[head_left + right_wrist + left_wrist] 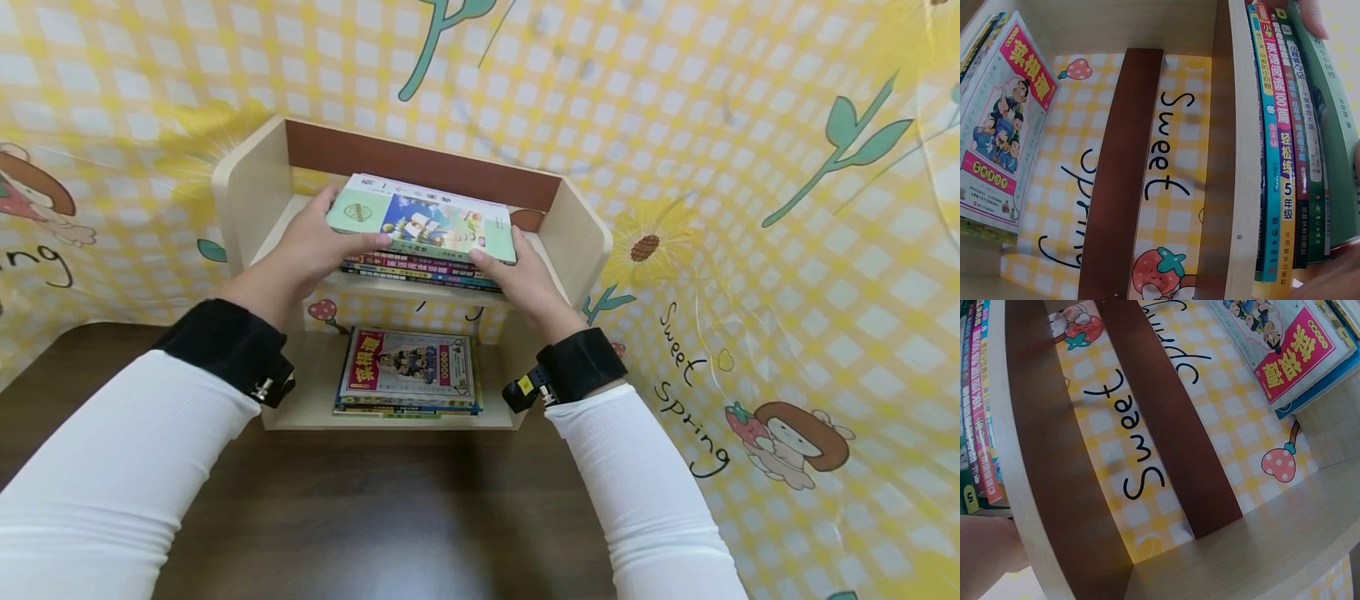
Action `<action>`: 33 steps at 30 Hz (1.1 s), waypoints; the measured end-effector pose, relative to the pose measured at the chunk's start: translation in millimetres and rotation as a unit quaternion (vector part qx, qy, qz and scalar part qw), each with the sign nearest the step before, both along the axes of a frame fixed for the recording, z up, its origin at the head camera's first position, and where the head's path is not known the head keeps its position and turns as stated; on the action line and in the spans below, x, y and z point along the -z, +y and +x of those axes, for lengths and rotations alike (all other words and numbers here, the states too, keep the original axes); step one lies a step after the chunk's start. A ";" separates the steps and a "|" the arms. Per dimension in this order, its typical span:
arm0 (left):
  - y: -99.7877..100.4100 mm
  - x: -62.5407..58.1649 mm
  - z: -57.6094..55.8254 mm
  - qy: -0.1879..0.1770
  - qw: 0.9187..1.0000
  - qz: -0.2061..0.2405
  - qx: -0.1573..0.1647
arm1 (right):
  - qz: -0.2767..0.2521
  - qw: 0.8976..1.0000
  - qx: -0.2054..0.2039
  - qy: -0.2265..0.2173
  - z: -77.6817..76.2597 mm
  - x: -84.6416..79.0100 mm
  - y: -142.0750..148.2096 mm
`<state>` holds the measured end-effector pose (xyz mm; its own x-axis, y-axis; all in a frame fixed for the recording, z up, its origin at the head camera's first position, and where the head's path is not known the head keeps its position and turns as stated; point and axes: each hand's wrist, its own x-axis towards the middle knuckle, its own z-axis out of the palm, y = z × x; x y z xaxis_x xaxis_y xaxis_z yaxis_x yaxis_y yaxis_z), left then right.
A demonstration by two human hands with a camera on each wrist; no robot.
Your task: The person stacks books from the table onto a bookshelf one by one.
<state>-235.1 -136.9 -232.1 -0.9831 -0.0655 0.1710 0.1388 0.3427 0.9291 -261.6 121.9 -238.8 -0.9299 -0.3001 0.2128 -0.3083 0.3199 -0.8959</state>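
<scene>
A pale green book (450,225) with a blue picture lies on top of a stack of books (427,271) on the shelf's upper board. My left hand (315,242) grips its left end, thumb along the front edge. At the right end my right hand (528,275) holds it, thumb also on the front edge. The right wrist view shows the green book's spine (1335,112) slightly tilted from the books below (1282,144). Only part of the left hand (988,550) shows in the left wrist view. Whether the fingers also reach the lower books is hidden.
The small wooden shelf (251,200) has raised side panels and a brown back rail (420,154). Another book stack (408,367), a pink-and-white book on top, lies on its lower level. A dark wooden tabletop (360,508) is in front; yellow checked cloth (750,292) hangs behind and beside.
</scene>
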 end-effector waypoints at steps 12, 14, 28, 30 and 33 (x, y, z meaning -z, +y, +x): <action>4.6 1.9 -0.6 -0.004 0.999 -0.032 -0.015 | 0.022 0.999 0.031 -0.008 -0.3 0.4 1.8; 5.3 2.6 -1.5 -0.006 0.999 -0.044 -0.017 | 0.025 0.999 0.037 -0.010 -0.6 0.8 1.9; 10.4 5.2 -7.1 -0.005 0.997 -0.065 -0.038 | 0.008 0.995 0.098 0.009 -3.6 8.2 -5.5; 11.1 5.6 -5.8 -0.002 0.997 -0.063 -0.038 | 0.006 0.995 0.102 0.008 -3.5 9.3 -6.2; 12.1 5.6 -3.8 0.002 0.998 -0.054 -0.036 | 0.007 0.995 0.103 0.004 -3.5 10.1 -5.7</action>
